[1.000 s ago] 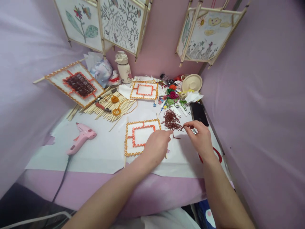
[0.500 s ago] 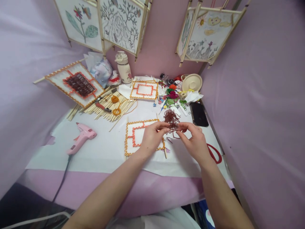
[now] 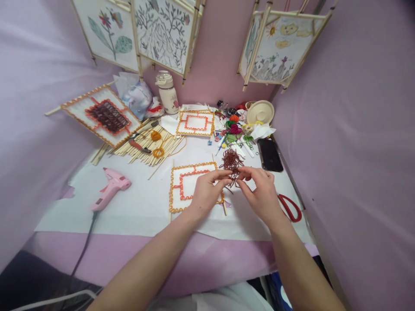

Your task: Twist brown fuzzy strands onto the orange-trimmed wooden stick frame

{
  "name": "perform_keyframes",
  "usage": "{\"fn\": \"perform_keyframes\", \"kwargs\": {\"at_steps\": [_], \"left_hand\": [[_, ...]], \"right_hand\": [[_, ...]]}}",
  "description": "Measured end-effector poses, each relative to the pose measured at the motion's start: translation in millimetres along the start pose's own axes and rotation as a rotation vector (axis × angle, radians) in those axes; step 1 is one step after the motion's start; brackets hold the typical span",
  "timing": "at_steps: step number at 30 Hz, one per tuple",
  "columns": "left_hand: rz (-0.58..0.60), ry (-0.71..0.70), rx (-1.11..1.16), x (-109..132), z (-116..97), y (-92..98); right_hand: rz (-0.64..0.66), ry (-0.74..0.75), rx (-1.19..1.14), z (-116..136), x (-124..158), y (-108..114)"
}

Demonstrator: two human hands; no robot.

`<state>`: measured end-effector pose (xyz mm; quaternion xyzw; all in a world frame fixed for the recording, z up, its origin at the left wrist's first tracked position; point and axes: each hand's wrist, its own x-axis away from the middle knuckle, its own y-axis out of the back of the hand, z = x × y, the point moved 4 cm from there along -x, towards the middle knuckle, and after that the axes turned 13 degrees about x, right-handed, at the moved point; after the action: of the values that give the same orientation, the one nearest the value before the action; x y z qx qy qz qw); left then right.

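Nearest us, just in from the near edge of the table (image 3: 129, 252), our left hand (image 3: 205, 193) and right hand (image 3: 262, 194) meet, thumb and forefinger of each pressed onto a short brown yarn strand (image 3: 234, 179). The strand runs left to right between the two pinches, so neither hand is nearer. Under the left hand lies the orange-trimmed frame (image 3: 180, 186). Just beyond the fingertips sits the brown yarn pile (image 3: 231, 159). The phone (image 3: 269, 154) lies farther off, by the right edge.

Craft corner, glue gun (image 3: 110, 188), yarn frames (image 3: 193, 185)
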<state>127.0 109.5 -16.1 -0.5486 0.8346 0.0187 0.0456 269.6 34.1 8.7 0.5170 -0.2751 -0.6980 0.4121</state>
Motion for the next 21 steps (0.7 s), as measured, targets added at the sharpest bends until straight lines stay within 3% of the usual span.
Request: {"fn": "perform_keyframes", "kwargs": {"at_steps": [13, 21], "left_hand": [[-0.128, 0.133, 0.323, 11, 20, -7.5], [-0.247, 0.091, 0.246, 13, 25, -7.8]], "right_hand": [[-0.035, -0.034, 0.000, 13, 5, -5], [-0.098, -0.001, 0.146, 26, 10, -12]]}}
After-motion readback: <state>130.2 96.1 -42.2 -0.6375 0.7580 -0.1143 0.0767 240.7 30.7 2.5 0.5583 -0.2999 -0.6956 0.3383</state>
